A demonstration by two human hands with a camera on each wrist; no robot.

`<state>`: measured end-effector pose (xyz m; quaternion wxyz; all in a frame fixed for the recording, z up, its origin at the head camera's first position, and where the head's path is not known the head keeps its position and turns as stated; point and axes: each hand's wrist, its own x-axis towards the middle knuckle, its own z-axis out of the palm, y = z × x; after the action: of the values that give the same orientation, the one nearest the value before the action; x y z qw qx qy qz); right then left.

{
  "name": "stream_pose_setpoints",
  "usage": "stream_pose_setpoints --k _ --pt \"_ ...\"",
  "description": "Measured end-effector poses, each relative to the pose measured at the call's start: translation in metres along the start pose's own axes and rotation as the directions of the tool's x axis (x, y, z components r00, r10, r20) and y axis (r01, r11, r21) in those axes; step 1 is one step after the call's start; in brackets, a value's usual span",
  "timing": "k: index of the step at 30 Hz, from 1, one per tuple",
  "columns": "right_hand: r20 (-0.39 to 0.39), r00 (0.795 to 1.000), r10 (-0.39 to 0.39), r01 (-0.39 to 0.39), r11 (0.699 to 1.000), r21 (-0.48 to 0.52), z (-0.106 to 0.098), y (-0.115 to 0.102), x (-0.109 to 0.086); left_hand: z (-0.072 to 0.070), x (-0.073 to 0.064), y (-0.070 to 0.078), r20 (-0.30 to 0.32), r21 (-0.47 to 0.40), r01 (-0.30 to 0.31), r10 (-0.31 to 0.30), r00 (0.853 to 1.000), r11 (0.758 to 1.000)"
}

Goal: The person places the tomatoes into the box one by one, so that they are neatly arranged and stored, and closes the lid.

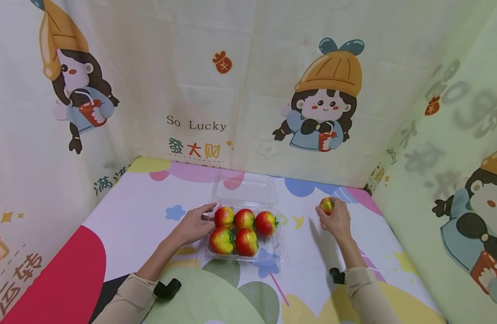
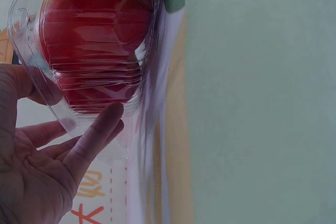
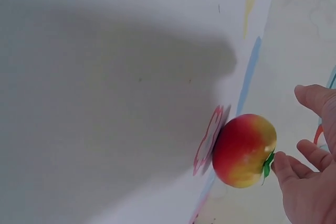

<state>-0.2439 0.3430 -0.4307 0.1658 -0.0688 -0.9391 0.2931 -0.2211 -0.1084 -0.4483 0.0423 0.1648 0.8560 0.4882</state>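
A clear plastic clamshell box (image 1: 278,243) lies with its lid (image 1: 248,189) folded back, holding several red-and-yellow fruits (image 1: 247,242) with green leaves. At its left side is my left hand (image 1: 193,225). In the left wrist view the left fingertips (image 2: 113,109) touch the ribbed wall, and the thumb (image 2: 44,88) is at the rim. Over to the right, my right hand (image 1: 337,220) is at a single fruit (image 3: 244,150) on the table. The right wrist view shows the fingertips (image 3: 281,158) right at its green leaves and the thumb apart from it.
A patterned cloth (image 1: 151,243) covers the table. Printed fabric walls (image 1: 248,90) stand at the back and both sides. Black straps or mounts (image 1: 167,289) are at both wrists.
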Motion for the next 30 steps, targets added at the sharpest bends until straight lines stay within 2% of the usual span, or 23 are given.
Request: stream_pose_setpoints --k 7,15,19,26,30 --pt "0.031 0.999 0.036 -0.036 0.999 0.008 0.0 0.002 0.004 0.001 0.0 0.001 0.0 -0.004 0.022 -0.022 1.0 1.0" --pt "0.017 1.0 0.011 -0.011 1.0 0.0 -0.001 0.006 0.006 0.001 0.0 0.001 -0.006 -0.002 0.025 -0.025 1.0 1.0" --pt "0.019 0.999 0.026 -0.027 1.0 0.013 -0.002 0.006 0.009 0.001 0.001 0.001 -0.007 0.001 0.025 -0.025 1.0 1.0" --pt "0.02 1.0 -0.016 0.016 1.0 0.016 -0.005 0.007 0.012 0.001 0.0 0.001 -0.007 -0.005 0.032 -0.032 0.999 0.999" --pt "0.034 0.999 -0.017 0.016 1.0 0.014 -0.005 0.008 0.013 0.001 0.0 0.001 -0.009 -0.006 0.033 -0.033 0.999 0.999"
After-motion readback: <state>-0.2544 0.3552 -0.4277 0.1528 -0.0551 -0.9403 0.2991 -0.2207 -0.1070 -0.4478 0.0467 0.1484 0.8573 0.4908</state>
